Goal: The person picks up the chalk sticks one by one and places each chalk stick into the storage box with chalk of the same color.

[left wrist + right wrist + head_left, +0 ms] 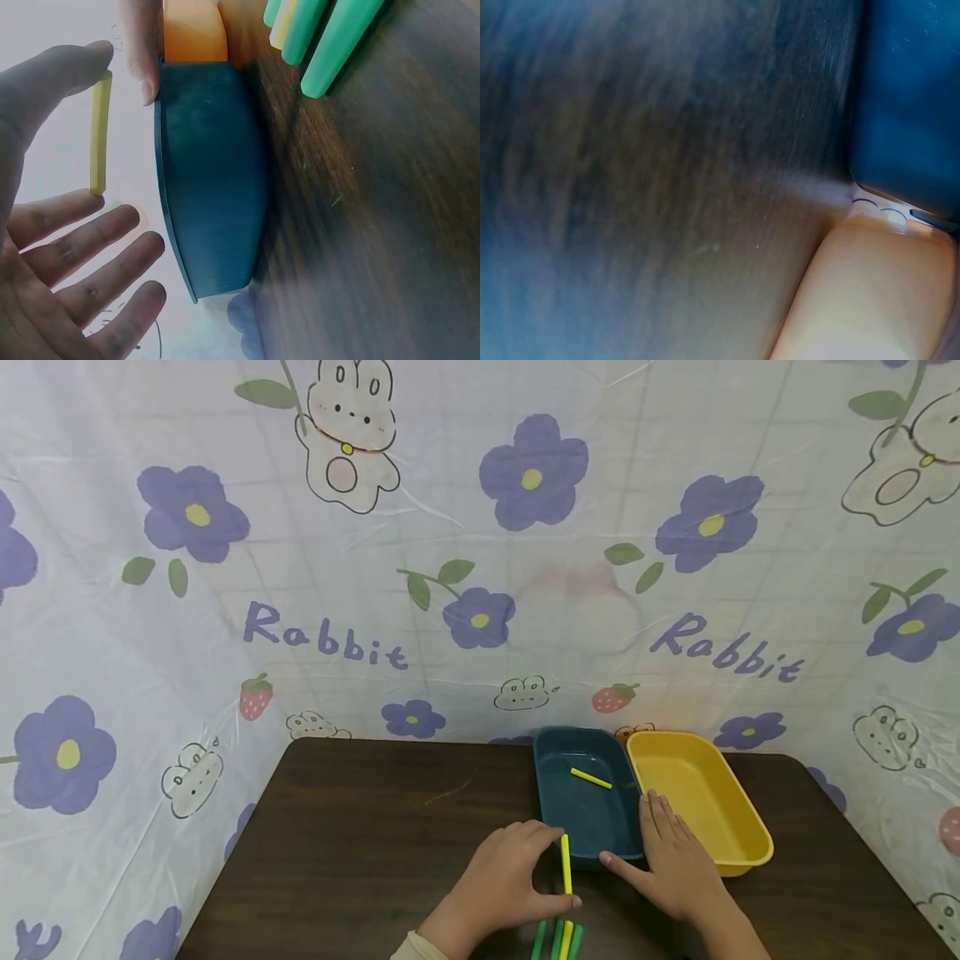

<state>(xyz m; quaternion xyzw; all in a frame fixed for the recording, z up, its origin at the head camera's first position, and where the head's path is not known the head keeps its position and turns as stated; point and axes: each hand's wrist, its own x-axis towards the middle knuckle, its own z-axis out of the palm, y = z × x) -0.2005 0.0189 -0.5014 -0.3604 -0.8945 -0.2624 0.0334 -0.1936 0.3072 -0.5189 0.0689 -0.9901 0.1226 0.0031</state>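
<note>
My left hand [504, 875] pinches a short yellow stick [566, 865] endwise between thumb and index finger, just above the near edge of a dark blue tray [557, 802]. In the left wrist view that stick [99, 135] spans thumb tip to fingertip, the other fingers spread apart. Another yellow stick [591, 778] lies inside the blue tray. My right hand [678, 868] rests against the tray's near right corner, fingers extended along the right rim and thumb at the near rim. Below my left hand, several green sticks [538, 941] and a yellow one lie on the table.
A yellow tray [693, 785] stands right beside the blue one, its interior visible. Both are on a dark wooden table [375, 827]. Behind the table hangs a white cloth [442, 468] printed with flowers and rabbits. The right wrist view shows mainly tabletop and tray walls.
</note>
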